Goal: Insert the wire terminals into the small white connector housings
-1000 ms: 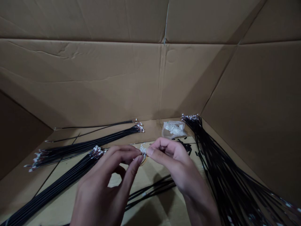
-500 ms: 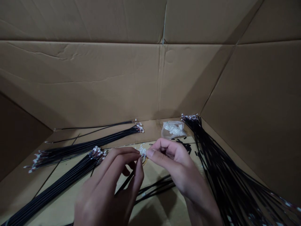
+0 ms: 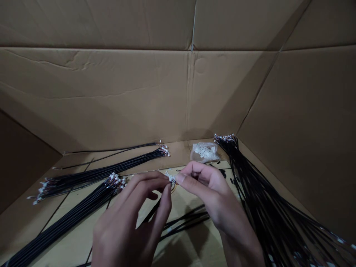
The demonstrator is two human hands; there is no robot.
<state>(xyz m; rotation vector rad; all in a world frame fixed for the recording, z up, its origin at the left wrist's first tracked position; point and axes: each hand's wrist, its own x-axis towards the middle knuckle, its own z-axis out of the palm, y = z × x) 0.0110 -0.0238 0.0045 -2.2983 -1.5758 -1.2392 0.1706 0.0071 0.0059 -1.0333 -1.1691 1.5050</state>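
Between my two hands is the end of a black cable (image 3: 151,212), with thin coloured wires at its tip. My left hand (image 3: 133,211) pinches it near the wires, thumb and fingers pressed together, and the cable runs down behind the thumb. My right hand (image 3: 205,189) is closed in a pinch at the wire ends, close to the left fingertips; what sits between its thumb and finger is too small and covered to make out. A small pile of white connector housings (image 3: 170,174) lies just behind the fingertips.
A clear bag of white connector housings (image 3: 205,151) stands by the back cardboard wall. Bundles of black cables lie at left (image 3: 75,215), back left (image 3: 111,165) and right (image 3: 258,200). Short black tube pieces (image 3: 222,173) lie behind my right hand. A few cables (image 3: 186,220) lie below the hands.
Both hands have shifted slightly to the right, keeping their pinches with the fingertips close together. The bundles and the bag stay where they were.
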